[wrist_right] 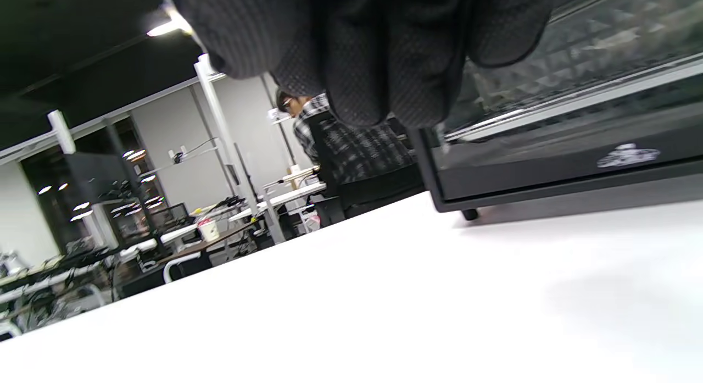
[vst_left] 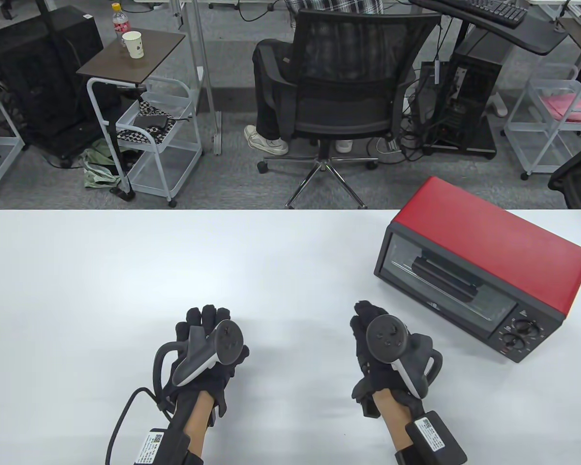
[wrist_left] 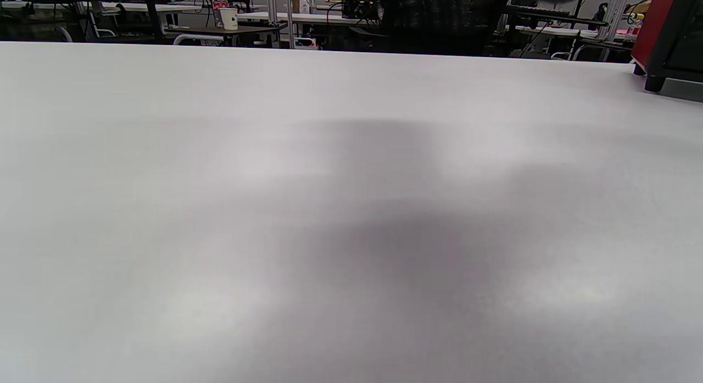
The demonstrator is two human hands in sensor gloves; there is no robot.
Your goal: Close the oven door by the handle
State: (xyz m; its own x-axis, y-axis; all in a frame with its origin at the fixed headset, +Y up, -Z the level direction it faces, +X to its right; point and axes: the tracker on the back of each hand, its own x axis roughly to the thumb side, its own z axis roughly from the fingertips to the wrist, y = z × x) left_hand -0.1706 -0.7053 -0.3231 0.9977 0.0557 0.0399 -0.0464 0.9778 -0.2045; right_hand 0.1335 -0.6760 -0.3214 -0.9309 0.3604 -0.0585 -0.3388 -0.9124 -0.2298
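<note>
Tabletop: white. Oven near right edge, door appearing shut already, handle across glass. My right hand near oven, left hand mid-front; both empty, loosely curled. Confirm latch; press handle squarely.

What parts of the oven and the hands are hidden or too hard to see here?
- Left hand: absent from the left wrist view; the tracker covers its back in the table view.
- Right hand: fingers fill the right wrist view's top and cover part of the oven. Whether they are curled is unclear.
- Knobs: markings too small in the table view.
- Oven in the left wrist view: only a corner, cut by the edge.
</note>
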